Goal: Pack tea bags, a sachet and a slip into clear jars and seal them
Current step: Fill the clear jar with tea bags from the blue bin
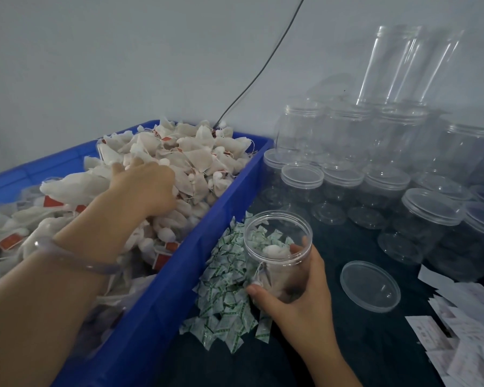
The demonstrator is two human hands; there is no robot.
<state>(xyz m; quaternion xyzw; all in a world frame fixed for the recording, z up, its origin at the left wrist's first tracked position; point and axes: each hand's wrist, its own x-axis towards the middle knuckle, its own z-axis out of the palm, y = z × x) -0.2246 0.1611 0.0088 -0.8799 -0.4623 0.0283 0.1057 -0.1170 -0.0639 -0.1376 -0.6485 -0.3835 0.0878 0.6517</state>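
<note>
A blue crate (229,191) on the left holds a heap of white tea bags (207,152) with red tags. My left hand (143,188) reaches into the heap, its fingers buried among the bags, so I cannot see whether they hold any. My right hand (299,291) grips an open clear jar (277,247) that stands beside the crate, with a tea bag or two inside. Green-and-white sachets (224,289) lie piled between crate and jar. The jar's loose lid (370,286) lies flat to its right. White paper slips (464,325) are scattered at the lower right.
Several clear jars with lids on (430,219) stand in rows at the back right, and taller stacks (403,65) lean on the wall. A black cable (263,68) runs up the wall. A dark cloth (361,344) covers the table.
</note>
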